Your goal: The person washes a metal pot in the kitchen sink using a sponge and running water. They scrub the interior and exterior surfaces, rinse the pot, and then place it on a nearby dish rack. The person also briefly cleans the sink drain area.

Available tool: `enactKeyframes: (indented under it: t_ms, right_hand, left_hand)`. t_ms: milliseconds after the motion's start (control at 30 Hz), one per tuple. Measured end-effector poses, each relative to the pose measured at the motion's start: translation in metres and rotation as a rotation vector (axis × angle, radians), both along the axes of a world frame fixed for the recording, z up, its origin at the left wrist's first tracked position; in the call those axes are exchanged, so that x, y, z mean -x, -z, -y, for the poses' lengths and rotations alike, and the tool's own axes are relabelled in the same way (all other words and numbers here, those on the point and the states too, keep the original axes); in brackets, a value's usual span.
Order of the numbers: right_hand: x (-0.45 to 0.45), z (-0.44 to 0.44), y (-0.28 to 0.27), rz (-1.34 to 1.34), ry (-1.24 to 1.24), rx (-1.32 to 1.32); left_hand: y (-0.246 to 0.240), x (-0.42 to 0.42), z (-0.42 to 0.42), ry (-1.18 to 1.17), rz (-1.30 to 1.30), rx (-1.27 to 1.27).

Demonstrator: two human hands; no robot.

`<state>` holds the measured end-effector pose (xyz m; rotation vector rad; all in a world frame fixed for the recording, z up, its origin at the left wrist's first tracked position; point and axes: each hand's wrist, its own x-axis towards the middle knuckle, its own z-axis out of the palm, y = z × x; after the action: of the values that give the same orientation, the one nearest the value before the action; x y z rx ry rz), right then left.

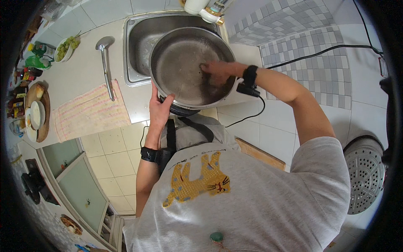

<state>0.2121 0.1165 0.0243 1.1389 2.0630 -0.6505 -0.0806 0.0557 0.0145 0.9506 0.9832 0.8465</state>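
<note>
A large, wide metal pot (178, 66) sits tilted over the front right of the stainless steel sink (138, 37), its inside wet-looking and facing me. My left hand (160, 108) grips the pot's near-left side, thumb up by the rim and fingers around the outer wall. Inside the pot, my right hand (220, 71) is over the right part of its inner surface, blurred by motion. Whether those fingers hold anything is unclear. A black pot handle (184, 111) juts out below the rim, close to my left thumb.
A white faucet (204, 12) overhangs the sink. Left on the counter are a ladle (106, 67), a striped cloth (91, 113), a bowl of grapes (64, 52), and a wooden board (44, 126) with dishes. A perforated steamer tray (365, 179) stands at right. A black cable (315, 52) crosses the wall.
</note>
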Motion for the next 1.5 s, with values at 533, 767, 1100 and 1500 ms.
enactKeyframes:
  t_ms: [533, 767, 1100, 1500]
  right_hand:
    - [-0.004, 0.011, 0.033, -0.341, -0.218, -0.118]
    - [0.009, 0.010, -0.018, 0.011, -0.032, 0.018]
    - [0.023, 0.022, -0.026, -0.148, -0.221, -0.082]
    - [0.030, 0.017, -0.019, -0.089, -0.271, -0.058]
  left_hand:
    - [0.000, -0.001, -0.003, 0.006, -0.014, -0.029]
    - [-0.003, 0.000, -0.003, 0.012, 0.020, 0.001]
    - [0.001, 0.000, -0.002, 0.007, 0.009, 0.004]
    - [-0.001, 0.000, -0.002, -0.005, 0.011, 0.008]
